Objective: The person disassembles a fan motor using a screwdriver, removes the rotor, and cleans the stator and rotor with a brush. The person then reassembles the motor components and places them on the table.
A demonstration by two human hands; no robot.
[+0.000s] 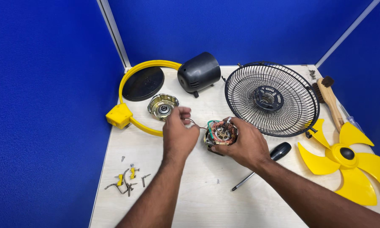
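Copper-wound motor core (220, 133), with its shaft pointing up, near the middle of the pale table (190, 198); gripped from the right side by the right hand (244, 145), fingers closed around its body. Thin wire lead (194, 123) runs from the core to the left hand (178, 135), whose fingers are pinched narrow on the wire's end.

Parts already off, as they lie:
- Metal motor end cover (163, 106), round, just beside the left hand, partly inside the yellow ring.
- Black motor housing (198, 74), domed, on its side at the back of the table.
- Yellow ring stand (126, 114) with a block-shaped box, back left, and a black disc (143, 83) lying within it.
- Black wire grille (272, 99), lying flat, just right of the core.
- Yellow fan blade (346, 162), five-lobed, at the right edge.
- Loose screws and small yellow clips (126, 177), grouped at front left.

Tools: black-handled screwdriver (266, 162) lying just by the right wrist; wooden-handled brush (330, 99) back right.

Judged progress: the fan looks fully stripped down, with casing, guard, blade and fasteners all separated. What is in hand is the bare core and its wiring; none of the parts appears rejoined.
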